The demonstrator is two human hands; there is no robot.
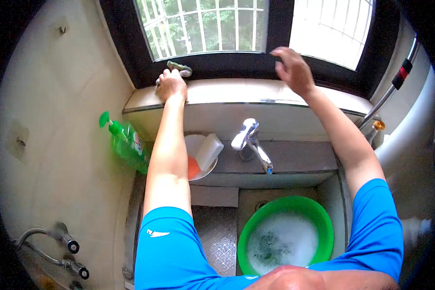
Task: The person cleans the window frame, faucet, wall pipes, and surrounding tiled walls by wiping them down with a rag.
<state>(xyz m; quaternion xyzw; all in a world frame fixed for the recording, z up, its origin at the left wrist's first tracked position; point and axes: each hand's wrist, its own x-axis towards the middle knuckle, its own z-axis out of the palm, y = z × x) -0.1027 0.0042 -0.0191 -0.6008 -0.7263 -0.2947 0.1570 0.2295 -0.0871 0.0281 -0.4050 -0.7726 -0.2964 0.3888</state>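
Note:
My left hand [171,86] is closed around a greenish-grey cloth or sponge [181,68] at the left end of the window sill [227,91], against the dark window frame [217,65]. Raised by the frame's middle post, my right hand [294,70] has its fingers apart and slightly bent, with nothing held in them. Below the sill a chrome faucet [251,140] stands on the grey ledge. A green basin [327,232] of foamy water sits in the sink under it.
A green pump bottle [129,145] stands at the left wall. Beside my left forearm is a bowl [193,141] with a white block [209,152] and an orange item [193,167]. A metal pole [384,99] leans at the right. Valves [65,241] jut from the lower left wall.

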